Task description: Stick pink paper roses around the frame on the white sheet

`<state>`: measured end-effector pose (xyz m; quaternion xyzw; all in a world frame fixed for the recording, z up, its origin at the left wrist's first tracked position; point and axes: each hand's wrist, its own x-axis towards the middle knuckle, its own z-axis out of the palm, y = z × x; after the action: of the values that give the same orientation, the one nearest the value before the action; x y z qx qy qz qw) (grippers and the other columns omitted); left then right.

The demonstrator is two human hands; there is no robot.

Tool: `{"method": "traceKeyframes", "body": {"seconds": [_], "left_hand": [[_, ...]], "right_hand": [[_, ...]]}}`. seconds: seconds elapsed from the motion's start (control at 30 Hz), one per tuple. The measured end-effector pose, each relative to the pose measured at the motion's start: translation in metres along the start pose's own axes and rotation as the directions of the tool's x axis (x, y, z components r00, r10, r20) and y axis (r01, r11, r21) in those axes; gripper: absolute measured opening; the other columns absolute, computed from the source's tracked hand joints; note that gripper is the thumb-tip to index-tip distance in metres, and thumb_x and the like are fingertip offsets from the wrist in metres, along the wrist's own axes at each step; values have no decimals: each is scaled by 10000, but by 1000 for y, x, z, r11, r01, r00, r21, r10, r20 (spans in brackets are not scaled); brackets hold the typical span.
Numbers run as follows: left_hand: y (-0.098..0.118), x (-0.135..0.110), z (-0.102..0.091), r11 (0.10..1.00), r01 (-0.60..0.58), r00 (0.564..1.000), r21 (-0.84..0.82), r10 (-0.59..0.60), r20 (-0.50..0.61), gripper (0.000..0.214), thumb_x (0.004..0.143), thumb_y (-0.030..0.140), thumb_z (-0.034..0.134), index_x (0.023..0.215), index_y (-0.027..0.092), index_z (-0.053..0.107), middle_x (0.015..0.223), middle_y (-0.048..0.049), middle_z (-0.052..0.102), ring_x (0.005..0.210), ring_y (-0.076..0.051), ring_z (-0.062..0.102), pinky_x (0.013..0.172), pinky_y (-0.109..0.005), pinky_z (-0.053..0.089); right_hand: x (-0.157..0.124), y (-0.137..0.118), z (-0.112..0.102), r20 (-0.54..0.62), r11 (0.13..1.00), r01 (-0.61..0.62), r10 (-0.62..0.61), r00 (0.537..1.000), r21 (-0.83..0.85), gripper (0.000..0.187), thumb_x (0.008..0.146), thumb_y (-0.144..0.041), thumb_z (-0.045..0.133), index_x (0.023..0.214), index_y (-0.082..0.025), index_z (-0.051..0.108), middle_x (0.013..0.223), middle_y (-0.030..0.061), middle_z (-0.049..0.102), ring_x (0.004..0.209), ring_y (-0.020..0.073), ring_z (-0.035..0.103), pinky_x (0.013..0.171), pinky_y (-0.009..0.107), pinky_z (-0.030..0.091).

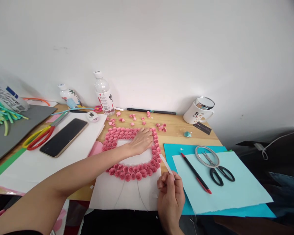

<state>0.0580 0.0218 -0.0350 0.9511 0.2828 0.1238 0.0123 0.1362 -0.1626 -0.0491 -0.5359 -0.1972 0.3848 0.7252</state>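
Observation:
My left hand (pixel 142 141) reaches across a white sheet (pixel 105 194) that bears a ring of pink paper roses (pixel 127 177). Its fingers are bent down together at the ring's upper right, touching the roses there; what is under the fingertips is hidden. Inside the ring the sheet is bare, and two thin curved pencil lines run below it. Close to the sheet's lower right edge, my right hand (pixel 171 192) is closed, pinching a narrow white strip (pixel 167 165) between thumb and fingers. The strip points up and left toward the roses.
Loose pink paper roses (pixel 132 124) lie behind the sheet, near a water bottle (pixel 104 98). Left are a phone (pixel 64 137) and red-yellow scissors (pixel 40 137). Right are blue paper (pixel 169 150), a pen (pixel 196 173), a tape roll (pixel 197 153), black-handled scissors (pixel 221 174) and a mug (pixel 194 112).

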Motion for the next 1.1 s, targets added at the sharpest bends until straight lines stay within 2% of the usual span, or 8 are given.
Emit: {"method": "traceKeyframes", "body": {"seconds": [0.13,0.27,0.37,0.5,0.67,0.83,0.97,1.1], "left_hand": [[-7,-4,-2,996,3,1000,90,-4,12,179,861,119,442,724,138,555,814,-77,546,799,-207,443,691,-348,303],[-14,-12,-12,995,46,999,87,-47,13,198,872,120,411,715,147,528,800,-71,535,796,-207,434,732,-357,321],[-19,-21,-24,996,91,996,12,-91,-20,178,879,151,412,732,155,512,795,-57,524,786,-196,429,775,-362,337],[-26,-37,-41,976,168,983,-139,-176,-46,146,850,153,428,716,172,482,804,-42,518,800,-184,441,749,-326,360],[-41,-54,-60,924,248,951,-291,-289,-107,116,810,176,462,695,184,473,742,-2,522,779,-161,460,799,-324,371],[-50,-68,-88,849,308,922,-430,-377,-84,104,781,237,467,703,180,504,746,-5,526,752,-145,472,714,-275,398],[-57,-80,-111,789,390,886,-475,-461,-40,136,760,292,482,686,180,503,722,9,529,702,-122,474,677,-243,403],[-69,-92,-126,771,434,851,-466,-520,-69,147,734,314,480,687,180,517,739,8,550,690,-116,479,689,-244,400]], "right_hand": [[0,2,0,0,1000,1,-1,1000,-19,200,890,-400,521,854,-206,488,685,-51,462,577,84,421,565,229,356],[0,2,0,-12,999,10,-10,1000,-32,198,888,-395,524,850,-204,490,693,-49,463,592,87,423,585,234,359],[0,1,1,-11,1000,7,-7,1000,-27,201,889,-398,524,845,-204,495,698,-50,465,596,82,424,595,230,363],[-1,2,1,-19,999,-4,3,1000,-52,214,885,-414,520,849,-204,495,698,-45,469,593,89,429,580,232,372],[-1,2,0,-13,998,0,-1,1000,-62,203,879,-408,529,854,-209,497,694,-45,467,598,90,429,588,231,377],[-2,2,0,-12,996,11,-12,1000,-85,210,881,-414,522,863,-207,496,679,-44,460,591,95,433,581,235,387],[-2,3,0,-16,998,8,-9,1000,-68,210,875,-414,535,872,-207,499,681,-47,463,592,90,437,581,229,392],[-3,2,0,-23,997,7,-9,1000,-80,208,873,-410,537,862,-206,497,688,-45,469,585,87,434,576,228,394]]}}
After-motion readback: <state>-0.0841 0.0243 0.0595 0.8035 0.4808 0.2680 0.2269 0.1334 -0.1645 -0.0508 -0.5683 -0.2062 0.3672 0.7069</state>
